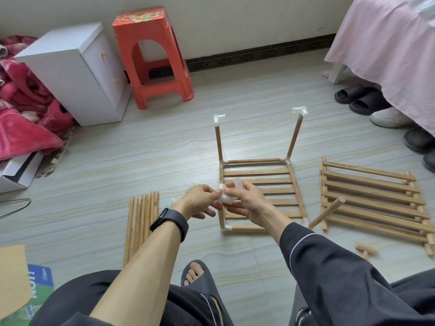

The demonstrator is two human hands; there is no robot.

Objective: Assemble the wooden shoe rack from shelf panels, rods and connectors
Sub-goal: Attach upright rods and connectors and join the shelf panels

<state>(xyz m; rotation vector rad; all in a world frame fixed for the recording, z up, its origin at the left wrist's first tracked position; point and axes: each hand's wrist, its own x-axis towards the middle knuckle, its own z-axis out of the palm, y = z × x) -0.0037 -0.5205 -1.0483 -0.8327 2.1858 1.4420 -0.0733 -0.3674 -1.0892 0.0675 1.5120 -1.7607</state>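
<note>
My left hand [200,201] and my right hand [247,201] meet above the floor, both pinching a white plastic connector [226,197]. More white connectors poke out of my left fist. Below them lies the part-built rack: a slatted shelf panel [259,171] framed by rods and corner connectors. Two upright rods [219,140] rise from its far corners, each capped by a white connector [218,118]. A short rod [326,212] leans out at the near right corner. Loose rods [141,224] lie bundled to the left. A stack of spare shelf panels [374,201] lies to the right.
A small wooden mallet [366,249] lies near the spare panels. A red plastic stool [153,55] and white cabinet [70,69] stand at the back left beside pink bedding. Slippers and shoes [360,96] sit under a pink-covered bed at right. Cardboard and leaflets lie at lower left.
</note>
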